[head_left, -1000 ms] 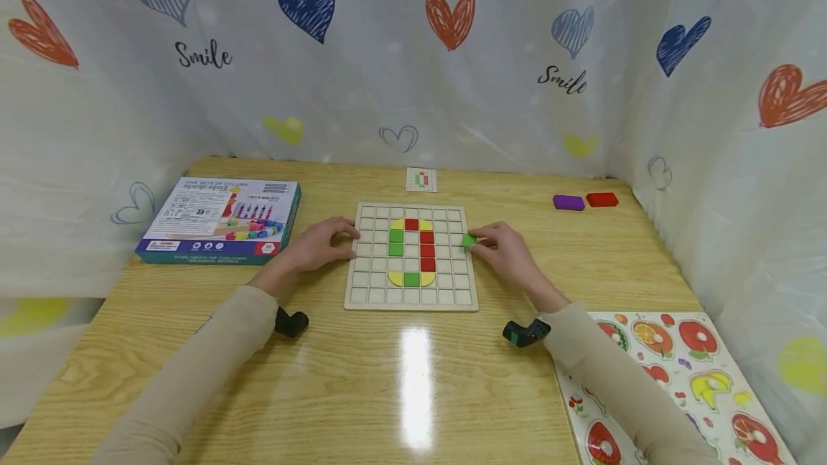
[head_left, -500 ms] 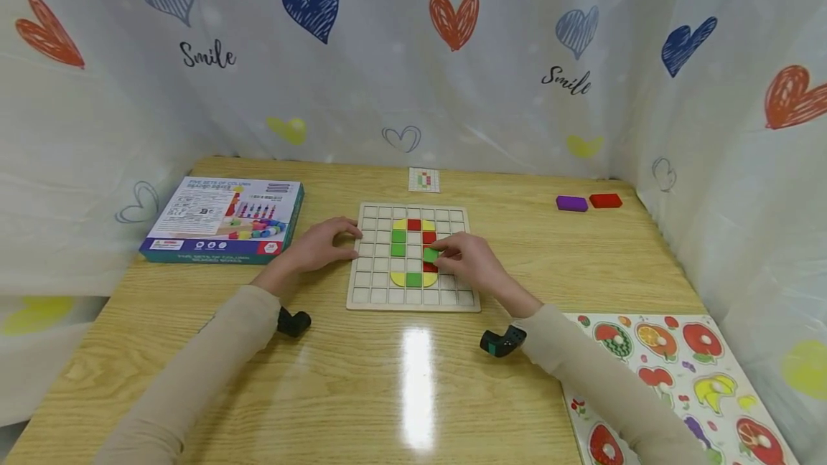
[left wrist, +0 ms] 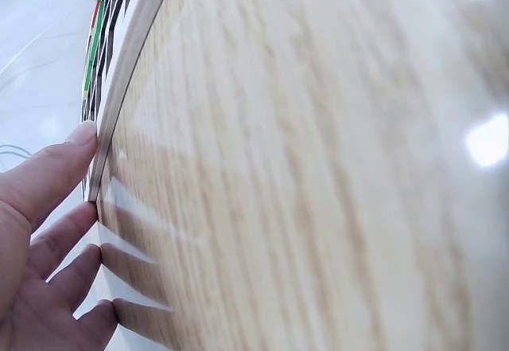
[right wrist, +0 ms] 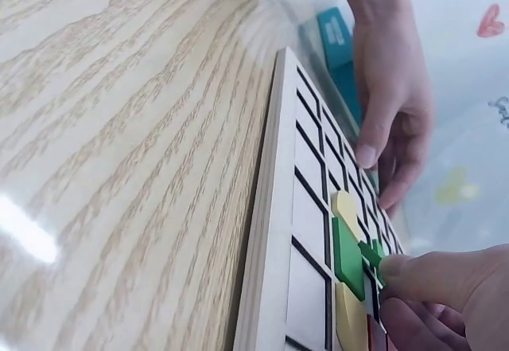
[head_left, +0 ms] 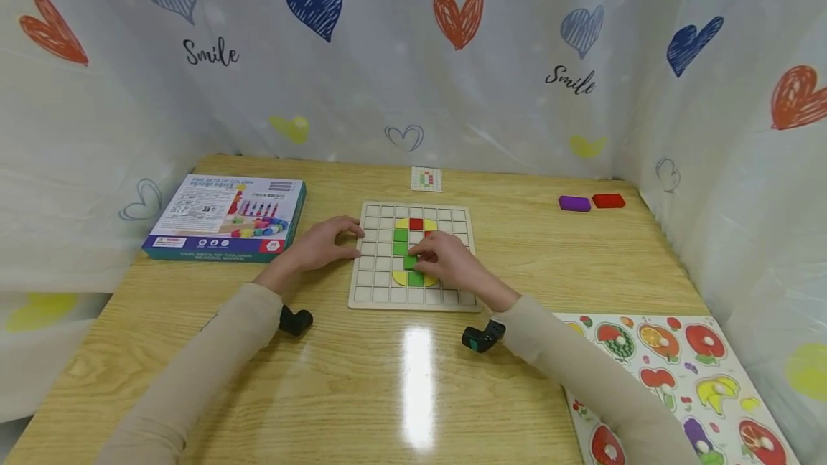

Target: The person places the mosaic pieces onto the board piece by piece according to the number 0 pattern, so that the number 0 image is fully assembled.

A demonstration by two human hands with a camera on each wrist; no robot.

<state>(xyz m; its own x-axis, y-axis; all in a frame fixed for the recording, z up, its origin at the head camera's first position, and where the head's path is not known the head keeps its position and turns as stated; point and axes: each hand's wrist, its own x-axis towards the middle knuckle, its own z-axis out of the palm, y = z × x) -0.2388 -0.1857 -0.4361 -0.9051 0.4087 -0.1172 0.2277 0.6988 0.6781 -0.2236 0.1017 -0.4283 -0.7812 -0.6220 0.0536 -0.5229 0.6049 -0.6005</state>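
Two green squares (head_left: 400, 241) sit on my board (head_left: 375, 285); my right hand (head_left: 446, 260) pinches a third green square (head_left: 410, 262), my left hand (head_left: 319, 244) lies flat. "Smile" appears twice.

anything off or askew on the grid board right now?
Nothing stands out. The grid board lies flat and square on the table, with the left hand touching its edge. The right hand pinches a green tile over the pattern; seated tiles look flush.
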